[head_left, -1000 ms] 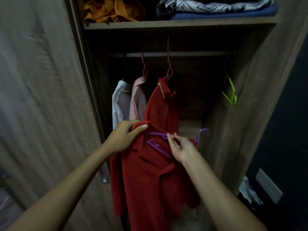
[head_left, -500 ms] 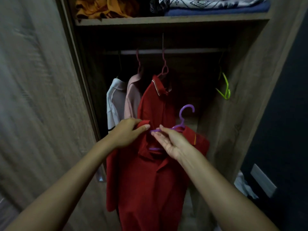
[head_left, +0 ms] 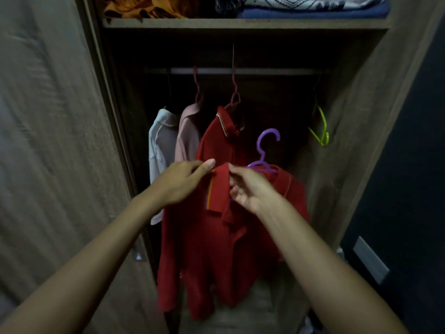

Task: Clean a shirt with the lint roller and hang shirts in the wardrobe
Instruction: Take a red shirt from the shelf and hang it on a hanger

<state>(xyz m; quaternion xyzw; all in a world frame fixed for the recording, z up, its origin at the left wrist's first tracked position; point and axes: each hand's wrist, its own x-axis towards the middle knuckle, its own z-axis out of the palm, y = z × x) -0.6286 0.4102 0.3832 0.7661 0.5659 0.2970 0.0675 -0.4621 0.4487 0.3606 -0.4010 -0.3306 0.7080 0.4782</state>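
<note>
A red polo shirt (head_left: pixel 216 249) sits on a purple hanger (head_left: pixel 266 150), held up in front of the open wardrobe. My left hand (head_left: pixel 183 182) pinches the shirt's collar at its left shoulder. My right hand (head_left: pixel 250 189) grips the collar and placket just right of it, below the hanger's hook. Behind it, a second red polo (head_left: pixel 216 138) hangs from the rail (head_left: pixel 265 71) on a dark red hanger. No lint roller is in view.
A white shirt (head_left: pixel 159 145) and a pink shirt (head_left: pixel 187 138) hang left of the red one. A bare green hanger (head_left: pixel 321 131) dangles at the rail's right end. Folded clothes lie on the top shelf (head_left: pixel 240 24). The wardrobe door (head_left: pixel 48 141) stands at my left.
The purple hanger's hook has come up out of the collar and now stands upright. The shirt's shoulders have spread onto it, and both hands have moved to the collar.
</note>
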